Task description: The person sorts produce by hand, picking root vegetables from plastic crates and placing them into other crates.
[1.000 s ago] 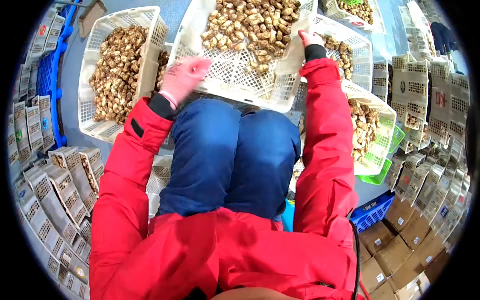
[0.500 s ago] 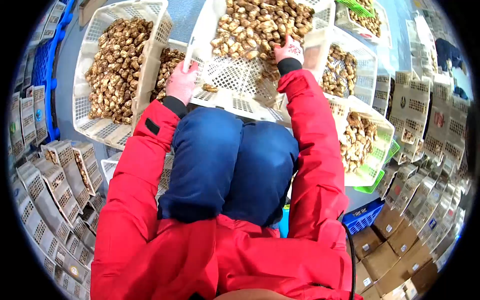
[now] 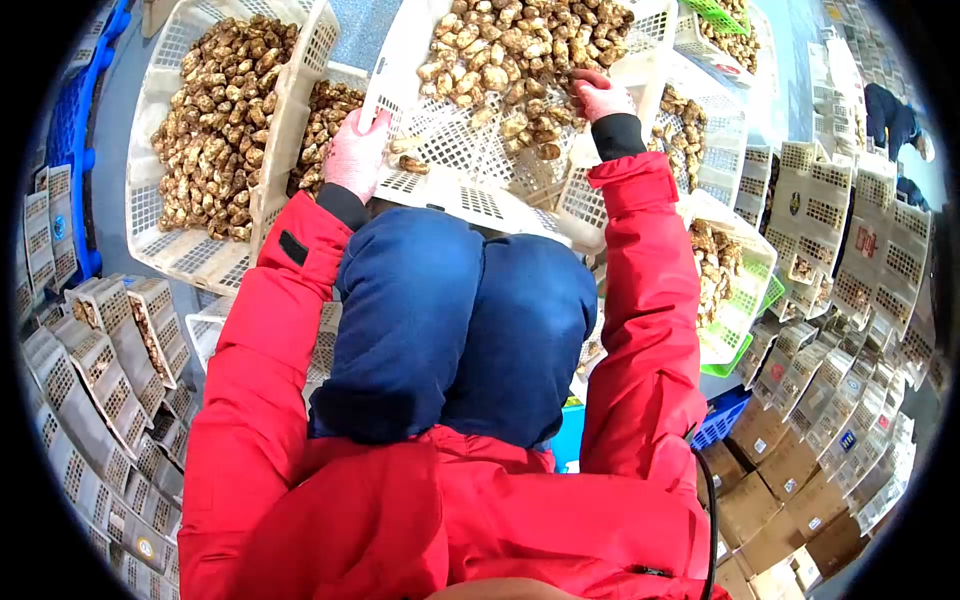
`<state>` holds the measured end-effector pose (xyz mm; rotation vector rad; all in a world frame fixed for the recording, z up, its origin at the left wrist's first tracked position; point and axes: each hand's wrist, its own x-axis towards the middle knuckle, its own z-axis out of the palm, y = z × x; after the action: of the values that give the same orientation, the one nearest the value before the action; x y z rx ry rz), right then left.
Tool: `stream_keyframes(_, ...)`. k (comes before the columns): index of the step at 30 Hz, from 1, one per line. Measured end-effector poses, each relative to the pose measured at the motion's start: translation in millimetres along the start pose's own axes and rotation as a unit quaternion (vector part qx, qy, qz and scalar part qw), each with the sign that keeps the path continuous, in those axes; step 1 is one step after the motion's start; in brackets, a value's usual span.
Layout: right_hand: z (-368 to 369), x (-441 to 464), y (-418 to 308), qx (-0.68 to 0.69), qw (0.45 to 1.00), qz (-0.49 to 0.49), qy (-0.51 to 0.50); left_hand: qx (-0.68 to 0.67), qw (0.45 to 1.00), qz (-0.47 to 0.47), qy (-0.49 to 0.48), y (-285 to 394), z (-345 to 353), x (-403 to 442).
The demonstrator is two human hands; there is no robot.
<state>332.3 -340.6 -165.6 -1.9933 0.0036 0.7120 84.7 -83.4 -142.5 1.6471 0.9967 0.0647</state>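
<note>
Your right hand (image 3: 603, 97) is nearer the brown produce (image 3: 530, 40), reaching just inside the white crate's (image 3: 450, 140) right wall, fingers bent; I cannot tell whether they hold a piece. The heap lies toward the crate's far end, its long axis seemingly running away from you. Your left hand (image 3: 357, 155) grasps the crate's near-left rim.

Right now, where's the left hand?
Head view, upper left of centre: the left hand is at the near-left corner of the middle white crate, just beyond the left knee.
</note>
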Motion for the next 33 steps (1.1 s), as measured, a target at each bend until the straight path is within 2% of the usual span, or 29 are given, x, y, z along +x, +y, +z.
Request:
stream_keyframes(1, 1, 4, 7, -0.058, 0.998, -0.02, 0.004, -0.027, 0.999, -0.017, -0.013, -1, 1, 0)
stream_keyframes(2, 2, 7, 13, -0.116, 0.992, -0.04, 0.008, 0.007, 0.999, 0.03, 0.013, -2, 1, -3)
stream_keyframes(3, 4, 9, 16, -0.173, 0.983, -0.062, 0.012, -0.02, 1.0, 0.021, -0.001, 3, 1, -7)
stream_keyframes(4, 10, -2, 2, -0.254, 0.966, -0.054, 0.02, 0.01, 1.0, 0.025, 0.008, 13, 1, -14)
stream_keyframes(5, 14, 6, 14, -0.17, 0.985, 0.016, -0.032, 0.041, 0.999, 0.028, 0.017, 19, 0, -18)
stream_keyframes(7, 23, 4, 11, -0.334, 0.942, 0.011, -0.021, 0.019, 1.0, 0.01, -0.001, 17, -1, -16)
stream_keyframes(9, 33, -5, 11, -0.393, 0.918, -0.055, 0.013, 0.02, 1.0, 0.0, -0.006, 18, -2, -15)
stream_keyframes(11, 46, -5, 27, -0.465, 0.884, -0.053, 0.016, 0.045, 0.999, -0.001, 0.001, 21, -4, -17)
stream_keyframes(12, 58, -23, 10, -0.563, 0.824, -0.046, -0.029, -0.051, 0.999, -0.014, -0.009, 17, -2, -15)
stream_keyframes(13, 63, -34, 11, -0.502, 0.86, -0.056, -0.067, -0.027, 1.0, -0.002, -0.002, 18, -3, -14)
stream_keyframes(15, 70, -48, 7, -0.472, 0.858, -0.069, -0.19, 0.02, 1.0, 0.019, 0.012, 17, -3, -14)
stream_keyframes(16, 72, -61, -13, -0.448, 0.879, -0.069, -0.151, 0.007, 1.0, 0.016, 0.012, 20, -2, -17)
stream_keyframes(17, 74, -61, -17, -0.489, 0.862, -0.12, -0.061, 0.002, 1.0, 0.007, 0.004, 19, -2, -17)
stream_keyframes(19, 76, -40, -29, -0.446, 0.893, -0.064, -0.024, -0.01, 1.0, -0.008, -0.007, 18, -2, -14)
stream_keyframes(20, 80, -21, -19, -0.506, 0.859, -0.075, 0.001, -0.018, 0.999, 0.038, 0.012, 8, 1, -10)
stream_keyframes(21, 85, -15, -26, -0.552, 0.832, -0.054, -0.012, -0.045, 0.999, 0.017, 0.006, 9, 1, -11)
stream_keyframes(24, 109, -17, -41, -0.565, 0.824, 0.017, -0.037, -0.005, 1.0, 0.024, 0.014, 11, -1, -11)
stream_keyframes(25, 117, -16, -26, -0.573, 0.819, -0.026, 0.022, 0.005, 1.0, 0.016, 0.016, 11, -2, -10)
stream_keyframes(27, 118, -1, -8, -0.558, 0.827, -0.04, 0.054, 0.024, 1.0, 0.0, 0.013, 9, -1, -7)
stream_keyframes(29, 107, 11, -5, -0.524, 0.851, -0.04, 0.024, 0.001, 1.0, 0.018, 0.023, 6, 1, -8)
stream_keyframes(30, 100, 11, -4, -0.455, 0.888, -0.044, 0.04, -0.005, 1.0, -0.005, 0.007, 9, -1, -8)
stream_keyframes(31, 95, 16, 8, -0.352, 0.928, -0.106, 0.064, -0.011, 0.999, -0.028, -0.01, 13, -3, -9)
stream_keyframes(32, 90, 22, 19, -0.191, 0.981, -0.03, 0.004, -0.026, 1.0, -0.008, -0.002, 7, -1, -7)
stream_keyframes(33, 84, 11, 9, -0.023, 0.997, 0.046, -0.056, -0.043, 0.999, 0.013, 0.006, 0, 2, -3)
